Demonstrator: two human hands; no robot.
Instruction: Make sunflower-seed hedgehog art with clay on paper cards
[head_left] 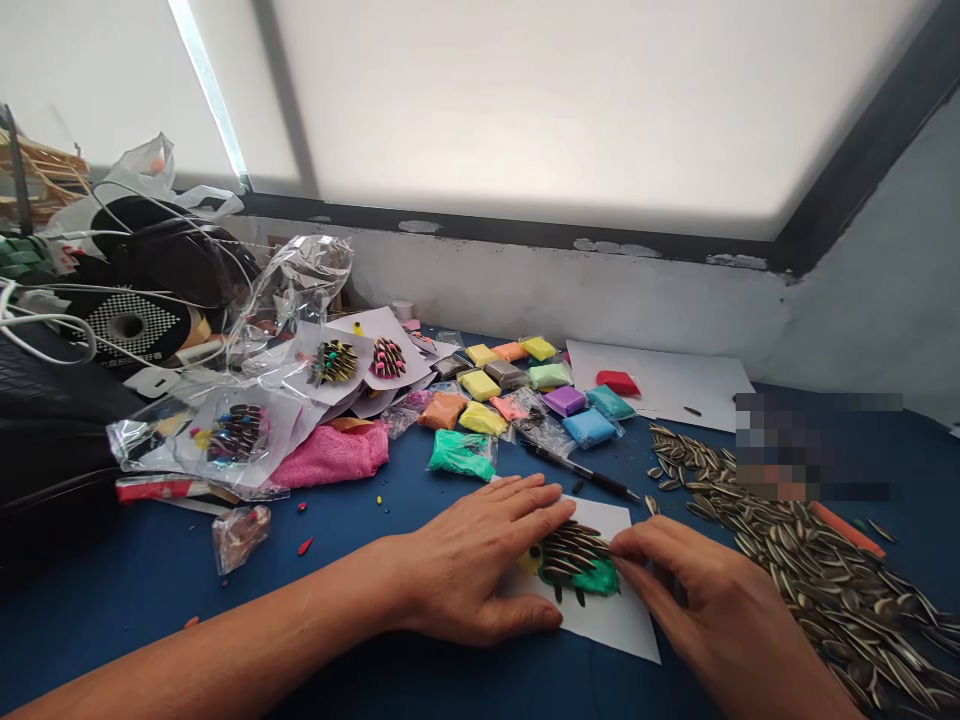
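Observation:
A white paper sheet (626,635) lies on the table, bearing a hedgehog shape of green clay (600,578) with a yellow head (531,560). Rows of striped sunflower seeds (574,545) stick out of the green clay like spines. My left hand (491,560) rests flat on the paper's left side, fingers stretched out beside the head. At the clay's right edge, my right hand (675,580) pinches thumb and forefinger together on a sunflower seed, mostly hidden by the fingertips.
A heap of sunflower seeds (817,570) spreads at right. Behind the paper lie a black pen (589,473) and several clay packets (592,428). Finished seed pictures (334,362), a pink cloth (334,455) and bags crowd the left. Another sheet (675,385) lies by the wall.

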